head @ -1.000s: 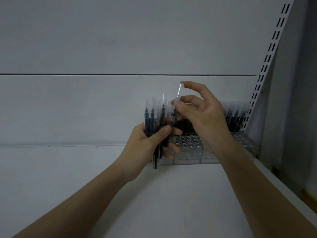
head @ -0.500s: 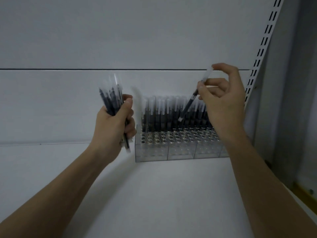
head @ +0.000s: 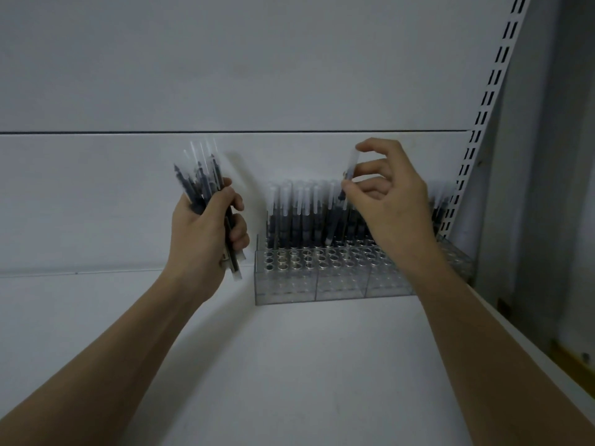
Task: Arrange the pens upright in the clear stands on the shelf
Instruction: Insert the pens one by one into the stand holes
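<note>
Single pen (head: pixel 342 201): hanging nearly upright, clear cap uppermost, lower end just above the clear stands (head: pixel 335 278) at the shelf (head: pixel 289 365) back edge; right hand (head: pixel 391 201) is pinching its upper part. Pen bundle (head: pixel 206 194): left hand (head: pixel 203 233) is gripping it mid-length, caps up, left of the stands.

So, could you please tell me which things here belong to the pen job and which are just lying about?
Job:
- single pen, pinched by right hand
- pen bundle, gripped by left hand
- clear stands
- standing pens
- shelf

Not the job:
- slotted upright
</note>
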Tool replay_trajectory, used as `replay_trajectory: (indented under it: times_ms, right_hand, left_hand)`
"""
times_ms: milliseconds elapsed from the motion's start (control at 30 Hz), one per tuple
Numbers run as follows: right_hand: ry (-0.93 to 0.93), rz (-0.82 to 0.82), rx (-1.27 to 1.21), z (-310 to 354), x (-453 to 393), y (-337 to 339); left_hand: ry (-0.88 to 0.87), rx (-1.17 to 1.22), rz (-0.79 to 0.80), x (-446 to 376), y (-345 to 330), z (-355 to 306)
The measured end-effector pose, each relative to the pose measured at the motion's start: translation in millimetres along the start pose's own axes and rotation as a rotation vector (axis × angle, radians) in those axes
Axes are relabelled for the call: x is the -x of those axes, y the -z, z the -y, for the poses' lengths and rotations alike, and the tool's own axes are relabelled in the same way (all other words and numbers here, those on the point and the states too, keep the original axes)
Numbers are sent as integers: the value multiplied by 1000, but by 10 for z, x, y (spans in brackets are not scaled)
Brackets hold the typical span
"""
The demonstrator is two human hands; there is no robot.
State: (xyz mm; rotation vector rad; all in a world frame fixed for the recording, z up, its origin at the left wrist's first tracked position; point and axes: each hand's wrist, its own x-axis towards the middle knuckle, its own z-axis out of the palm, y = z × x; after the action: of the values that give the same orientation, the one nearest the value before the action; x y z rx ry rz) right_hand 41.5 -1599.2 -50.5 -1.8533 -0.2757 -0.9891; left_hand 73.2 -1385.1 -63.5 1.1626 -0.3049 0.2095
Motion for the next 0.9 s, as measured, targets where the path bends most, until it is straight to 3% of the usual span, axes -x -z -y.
replay_trajectory:
  times_ms: [267, 367, 500, 600, 900]
  right_hand:
    - [-77, 281, 229, -107, 36, -20]
    - [-4, 206, 290, -112, 9, -1]
    - [65, 75, 239, -72, 4, -21]
    - [70, -27, 182, -4, 10, -15]
    - [72, -95, 63, 6, -15, -8]
  left_hand:
    - [-33, -7, 66, 75, -48, -35]
    - [3, -28, 167, 143, -110, -52]
    - [25, -79, 420, 340, -225, 64]
    - [-4, -231, 576, 492, -269, 223]
    - [131, -477, 663, 714, -377, 470]
